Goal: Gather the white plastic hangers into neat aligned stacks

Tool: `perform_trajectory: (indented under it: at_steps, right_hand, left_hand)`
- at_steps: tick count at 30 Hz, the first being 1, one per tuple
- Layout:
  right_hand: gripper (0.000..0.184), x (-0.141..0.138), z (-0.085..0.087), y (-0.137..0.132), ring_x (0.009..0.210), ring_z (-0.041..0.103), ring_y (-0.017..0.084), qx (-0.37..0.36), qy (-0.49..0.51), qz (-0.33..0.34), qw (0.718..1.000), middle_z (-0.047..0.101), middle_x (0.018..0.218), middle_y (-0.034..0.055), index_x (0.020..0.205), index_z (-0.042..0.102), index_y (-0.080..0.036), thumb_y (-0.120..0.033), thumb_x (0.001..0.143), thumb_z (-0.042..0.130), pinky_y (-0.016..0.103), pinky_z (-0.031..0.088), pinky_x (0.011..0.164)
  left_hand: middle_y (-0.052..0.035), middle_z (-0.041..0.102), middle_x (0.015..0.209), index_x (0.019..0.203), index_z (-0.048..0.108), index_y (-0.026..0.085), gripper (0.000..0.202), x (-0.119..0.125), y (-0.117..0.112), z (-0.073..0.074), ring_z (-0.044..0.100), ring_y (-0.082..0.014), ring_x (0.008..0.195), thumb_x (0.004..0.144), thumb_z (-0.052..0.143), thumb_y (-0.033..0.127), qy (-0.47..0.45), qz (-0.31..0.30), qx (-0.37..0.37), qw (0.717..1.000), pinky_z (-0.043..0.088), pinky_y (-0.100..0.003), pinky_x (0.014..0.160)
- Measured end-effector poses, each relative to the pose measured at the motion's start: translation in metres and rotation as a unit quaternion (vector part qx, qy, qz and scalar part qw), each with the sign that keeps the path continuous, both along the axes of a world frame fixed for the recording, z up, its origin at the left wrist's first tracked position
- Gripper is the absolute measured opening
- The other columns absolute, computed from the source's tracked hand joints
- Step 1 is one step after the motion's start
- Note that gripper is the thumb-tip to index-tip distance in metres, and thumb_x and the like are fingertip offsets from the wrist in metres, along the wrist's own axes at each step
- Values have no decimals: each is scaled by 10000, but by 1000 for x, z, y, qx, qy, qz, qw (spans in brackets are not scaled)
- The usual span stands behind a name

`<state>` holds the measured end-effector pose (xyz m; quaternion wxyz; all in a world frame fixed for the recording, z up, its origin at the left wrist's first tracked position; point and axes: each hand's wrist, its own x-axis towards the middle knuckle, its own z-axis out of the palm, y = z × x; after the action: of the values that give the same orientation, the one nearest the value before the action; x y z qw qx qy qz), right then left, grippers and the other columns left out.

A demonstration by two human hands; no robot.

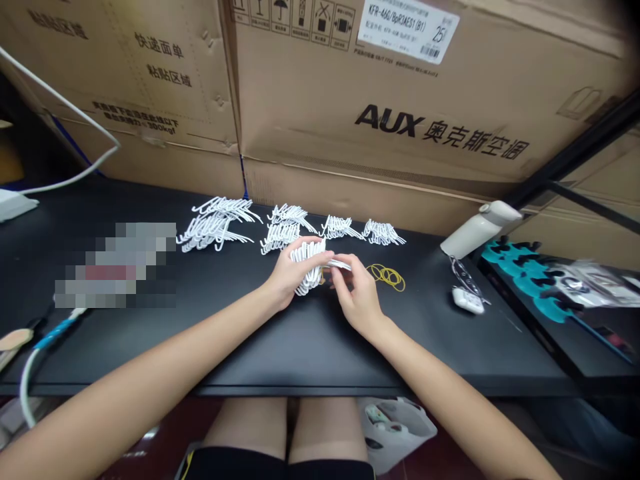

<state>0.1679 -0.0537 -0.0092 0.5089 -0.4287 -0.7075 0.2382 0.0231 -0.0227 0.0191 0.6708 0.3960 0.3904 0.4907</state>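
My left hand (289,275) is closed around a bundle of small white plastic hooks (309,259), held just above the black table (280,347). My right hand (356,293) pinches one end of that same bundle from the right, fingers pressed together. A few yellow rubber bands (386,275) lie on the table just right of my right hand. Behind my hands, several more bunches of white hooks (220,221) lie in a row, with others (383,232) further right.
Large cardboard boxes (390,100) stand along the back of the table. A white bottle (477,230) lies at the right, with a small white device (468,299) near it. Teal pieces (520,270) sit on a black tray at far right. A white cable (75,177) runs at left.
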Motion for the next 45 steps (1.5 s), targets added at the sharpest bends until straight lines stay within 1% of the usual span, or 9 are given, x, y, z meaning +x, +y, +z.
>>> perform_trajectory:
  at_steps: [5,9,15,24,29,31,35,41,45]
  right_hand:
    - [238,-3,3,-3,892,647,183,-6,-15,16,1000,610,1066,82,1161,520,-230,-275,928,499,322,560,748]
    - [386,-6,4,-5,1010,593,196,61,58,-78,993,543,1204,110,1221,472,-230,-261,860,605,321,550,764]
    - [163,-2,11,-5,668,537,116,136,45,-146,979,526,919,40,811,586,-197,-276,764,720,294,524,589]
    - [165,-6,14,-10,698,552,128,164,-1,-163,973,538,904,49,762,633,-191,-295,724,755,281,518,570]
    - [153,-7,6,-8,441,422,66,91,-14,-112,989,485,523,-62,760,630,-179,-298,765,725,223,409,467]
    - [153,-8,2,-7,407,386,58,58,-20,-85,994,451,474,-80,817,650,-173,-309,780,710,212,379,443]
    - [76,-10,0,-7,485,466,74,64,-27,-17,997,538,589,-36,884,664,-180,-227,844,619,218,435,506]
    - [61,-10,5,-10,723,611,129,68,16,30,997,628,967,78,899,617,-197,-190,869,564,248,529,569]
    - [85,-11,1,-13,732,643,133,-25,84,79,993,650,884,52,965,568,-202,-233,887,558,239,561,567]
  left_hand:
    - [26,612,666,966,579,186,381,3,-1,0,594,-107,516,631,761,186,10,22,0,1000,512,-213,478]
    - [-8,668,752,1051,559,192,432,2,1,2,625,-124,550,654,729,169,-16,49,-41,998,534,-234,497]
    - [-17,684,777,1055,559,183,459,4,1,2,643,-129,563,636,746,178,-28,54,-30,998,537,-233,518]
    - [-4,684,767,1003,586,196,451,5,0,-4,660,-146,599,597,782,214,-21,79,7,997,524,-236,549]
    - [-4,681,756,1035,575,195,500,4,1,-3,668,-159,603,589,801,211,-36,97,-3,995,525,-244,555]
    - [-1,677,751,1039,579,191,506,3,1,-3,669,-158,605,588,809,208,-37,98,3,994,532,-247,570]
    - [-13,687,789,1038,593,180,507,3,3,-3,676,-160,647,582,815,184,-50,103,-3,993,547,-255,595]
    - [-2,680,741,1008,593,171,480,3,6,-6,655,-141,613,583,816,160,-66,113,-22,991,536,-239,564]
    - [0,665,697,982,571,160,421,2,9,-6,668,-156,627,617,775,112,-90,110,-65,988,540,-243,564]
